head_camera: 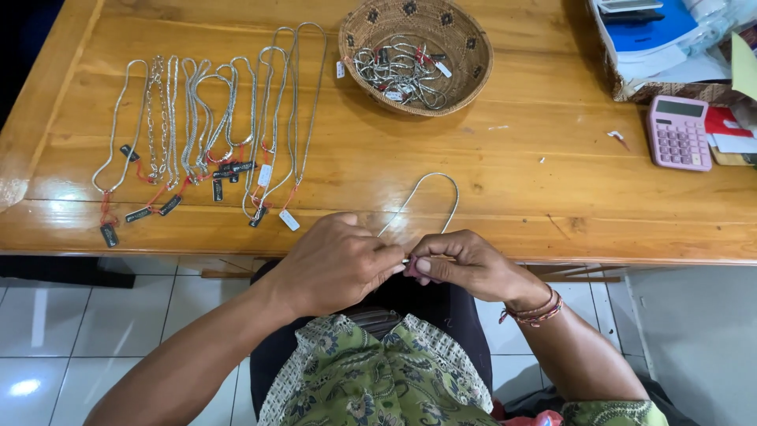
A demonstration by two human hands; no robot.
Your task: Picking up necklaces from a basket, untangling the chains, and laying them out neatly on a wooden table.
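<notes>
A silver chain necklace [430,193] loops over the front edge of the wooden table [552,197]. My left hand [335,264] pinches one end of it. My right hand [469,264] pinches the other end, with something small and pink between its fingers. The two hands meet just below the table's edge, fingertips touching. On the table's left lie several silver chain necklaces [205,126] in a row, each with a red thread and a small tag. A woven basket [415,51] at the back holds several more tangled chains.
A pink calculator [678,132] sits at the right. Behind it a box [654,43] holds blue and white papers. My lap in green patterned cloth [371,379] is below the hands, over a white tiled floor [79,339].
</notes>
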